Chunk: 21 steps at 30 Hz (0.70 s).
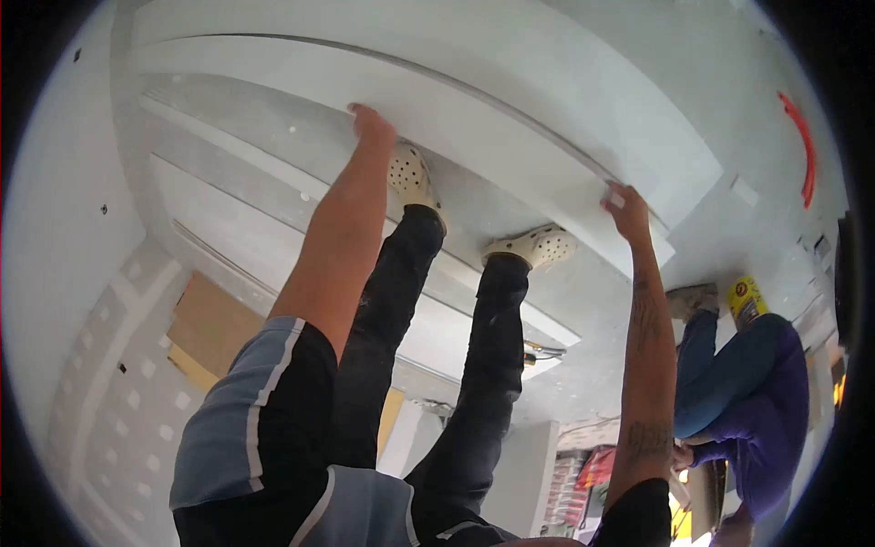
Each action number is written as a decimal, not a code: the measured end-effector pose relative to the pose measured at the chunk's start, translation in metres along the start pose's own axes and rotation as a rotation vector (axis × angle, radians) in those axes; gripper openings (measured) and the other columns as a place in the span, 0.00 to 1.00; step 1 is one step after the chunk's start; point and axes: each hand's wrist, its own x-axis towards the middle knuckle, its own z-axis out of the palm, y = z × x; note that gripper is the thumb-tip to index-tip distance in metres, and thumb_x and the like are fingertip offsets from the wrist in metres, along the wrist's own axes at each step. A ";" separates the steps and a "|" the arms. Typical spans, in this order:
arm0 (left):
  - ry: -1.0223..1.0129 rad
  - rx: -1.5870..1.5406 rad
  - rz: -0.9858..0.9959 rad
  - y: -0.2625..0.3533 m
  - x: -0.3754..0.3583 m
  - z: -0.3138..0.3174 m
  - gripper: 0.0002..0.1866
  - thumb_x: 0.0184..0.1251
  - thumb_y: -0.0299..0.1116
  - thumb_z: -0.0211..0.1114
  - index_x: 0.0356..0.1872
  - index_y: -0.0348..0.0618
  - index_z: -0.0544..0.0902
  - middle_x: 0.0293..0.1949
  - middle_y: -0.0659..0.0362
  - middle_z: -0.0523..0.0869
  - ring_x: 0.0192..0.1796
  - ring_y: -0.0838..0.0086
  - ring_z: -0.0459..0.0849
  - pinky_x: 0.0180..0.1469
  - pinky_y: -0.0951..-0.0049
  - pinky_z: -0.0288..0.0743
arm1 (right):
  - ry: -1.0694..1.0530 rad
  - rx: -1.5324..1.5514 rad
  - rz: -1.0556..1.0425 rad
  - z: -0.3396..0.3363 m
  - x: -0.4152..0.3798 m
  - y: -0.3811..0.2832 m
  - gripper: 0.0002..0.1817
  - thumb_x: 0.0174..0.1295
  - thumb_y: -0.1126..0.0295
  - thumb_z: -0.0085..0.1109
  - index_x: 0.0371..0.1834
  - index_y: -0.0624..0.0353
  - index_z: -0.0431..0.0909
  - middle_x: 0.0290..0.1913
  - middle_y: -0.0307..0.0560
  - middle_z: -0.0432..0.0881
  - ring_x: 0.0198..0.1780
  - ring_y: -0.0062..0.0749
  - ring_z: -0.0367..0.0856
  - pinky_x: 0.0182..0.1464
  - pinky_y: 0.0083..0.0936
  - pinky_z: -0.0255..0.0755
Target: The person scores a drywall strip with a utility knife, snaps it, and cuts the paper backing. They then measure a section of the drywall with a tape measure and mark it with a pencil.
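Note:
I am bent far over, so the floor fills the top of the view. A large white board (474, 100) lies flat on it. My left hand (372, 123) grips the board's near edge, just beside my left foot in a white clog (408, 175). My right hand (627, 210) holds the same edge further right, near the board's corner. My other white clog (533, 246) stands between the two hands. My legs in dark trousers (483, 365) run down the middle of the view.
More white boards and strips (273, 228) lie stacked on the grey floor. A brown cardboard piece (211, 324) sits at the left. Another person in a purple top and blue jeans (756, 392) crouches at the right beside a yellow can (747, 301). A red cord (802, 146) lies beyond.

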 end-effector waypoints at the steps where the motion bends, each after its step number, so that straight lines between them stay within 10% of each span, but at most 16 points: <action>1: -0.060 -0.062 -0.040 -0.006 0.006 -0.001 0.33 0.73 0.56 0.47 0.68 0.41 0.64 0.66 0.54 0.70 0.63 0.58 0.73 0.65 0.50 0.65 | 0.040 -0.005 -0.003 0.017 0.013 0.016 0.26 0.50 0.68 0.69 0.55 0.53 0.79 0.48 0.57 0.80 0.53 0.51 0.78 0.55 0.38 0.71; 5: -0.102 0.019 -0.069 0.001 -0.013 0.013 0.34 0.73 0.58 0.46 0.68 0.42 0.62 0.67 0.51 0.69 0.64 0.52 0.71 0.62 0.39 0.65 | 0.176 -0.088 -0.020 0.042 0.032 0.026 0.26 0.53 0.68 0.66 0.58 0.49 0.77 0.51 0.56 0.80 0.56 0.52 0.75 0.58 0.42 0.69; 21: -0.123 0.633 -0.269 -0.001 -0.024 0.014 0.33 0.74 0.60 0.35 0.58 0.39 0.68 0.47 0.50 0.76 0.48 0.59 0.78 0.53 0.49 0.81 | 0.357 -0.327 0.112 0.061 0.008 0.011 0.27 0.55 0.64 0.65 0.59 0.52 0.72 0.61 0.48 0.70 0.63 0.47 0.68 0.64 0.45 0.63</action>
